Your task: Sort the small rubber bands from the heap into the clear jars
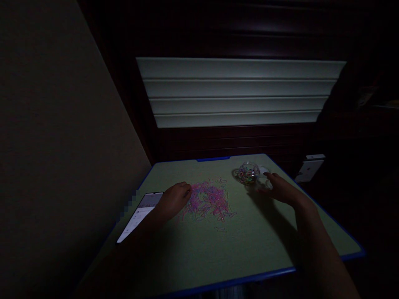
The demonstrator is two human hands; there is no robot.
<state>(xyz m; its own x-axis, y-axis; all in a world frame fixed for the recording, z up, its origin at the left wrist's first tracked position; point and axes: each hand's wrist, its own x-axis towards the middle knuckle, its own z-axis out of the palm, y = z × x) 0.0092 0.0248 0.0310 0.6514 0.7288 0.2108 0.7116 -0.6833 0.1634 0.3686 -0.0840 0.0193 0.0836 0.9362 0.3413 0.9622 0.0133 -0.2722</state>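
Observation:
A loose pile of small, thin loops point(215, 199), mostly pink and purple, lies spread on the table; whether they are rubber bands or clips is too dim to tell. At its left edge is my left hand point(177, 198), its fingers drawn together; what is between them, if anything, is hidden. Toward the back right stands a clear round jar point(249, 169) with multicoloured loops in it. Just right of that jar, my right hand point(280, 189) has its thumb and fingers around a second clear container point(263, 181), whose shape is hard to make out.
A lit phone point(137, 220) lies left of my left forearm. The pale green table point(193, 253) has a blue rim, and a wall point(71, 124) rises close on the left. Behind the table is a dark panel with white slats point(237, 91). A white box point(309, 169) is beyond the right edge.

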